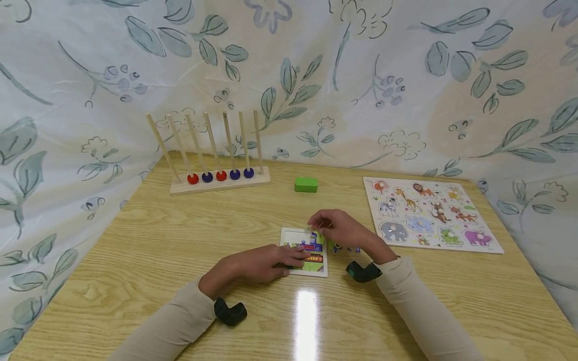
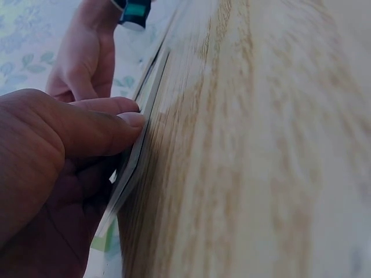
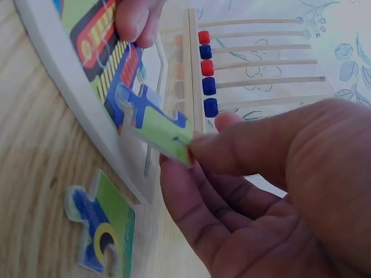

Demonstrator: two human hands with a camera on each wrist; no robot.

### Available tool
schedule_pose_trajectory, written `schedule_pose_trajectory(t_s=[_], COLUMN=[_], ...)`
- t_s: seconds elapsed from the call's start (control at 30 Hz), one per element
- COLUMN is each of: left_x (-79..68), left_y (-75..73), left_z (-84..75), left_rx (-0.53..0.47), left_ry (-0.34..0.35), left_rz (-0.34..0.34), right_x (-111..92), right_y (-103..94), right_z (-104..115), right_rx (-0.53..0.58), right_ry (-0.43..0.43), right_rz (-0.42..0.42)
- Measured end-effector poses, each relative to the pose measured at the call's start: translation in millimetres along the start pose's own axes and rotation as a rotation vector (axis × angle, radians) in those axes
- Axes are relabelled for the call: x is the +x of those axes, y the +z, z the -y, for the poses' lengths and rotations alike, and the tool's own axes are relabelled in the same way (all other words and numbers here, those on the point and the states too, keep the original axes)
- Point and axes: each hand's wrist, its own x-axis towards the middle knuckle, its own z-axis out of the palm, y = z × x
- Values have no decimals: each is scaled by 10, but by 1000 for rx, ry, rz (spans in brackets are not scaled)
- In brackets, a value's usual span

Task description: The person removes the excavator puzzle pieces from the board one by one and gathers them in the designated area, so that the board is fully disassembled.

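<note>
A small white-framed jigsaw puzzle (image 1: 293, 236) with a train picture lies on the table, partly filled. The left hand (image 1: 266, 263) rests on it from the left, fingers stretched over the fitted pieces. In the left wrist view the left thumb (image 2: 110, 130) touches the frame's edge. At the puzzle's upper right corner, the right hand (image 1: 345, 230) pinches a green-and-blue puzzle piece (image 3: 165, 136) between thumb and fingers. That piece is tilted over the frame. Beside the frame, below the right hand, lie loose pieces, one of them a green-and-blue puzzle piece with a yellow ring (image 3: 104, 226).
A wooden peg stand (image 1: 221, 185) with red and blue beads is at the back left. A green block (image 1: 306, 185) sits behind the puzzle. On the right lies an animal peg-puzzle board (image 1: 424, 210). Patterned cloth (image 1: 289, 75) hangs behind the table (image 1: 203, 225).
</note>
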Motion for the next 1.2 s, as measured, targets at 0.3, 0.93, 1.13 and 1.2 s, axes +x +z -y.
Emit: schedule_pose_trajectory(t_s=[0.3,0.93,1.13,1.2], left_x=[-11,-5,1,4], left_y=[-38,-43,-12,7], left_z=[-36,-21,-13,-8], left_rx=[-3,16,16,17], left_ry=[-10,12,18,26], left_rz=[9,6,5,2], right_x=[-3,-118,-211,-245], right_y=[-19,-147,-193,-202], right_z=[26,-90,-116,-129], right_rx=[42,-6,-27,-37], right_ry=[31,19,30,33], right_rz=[72,65,46,39])
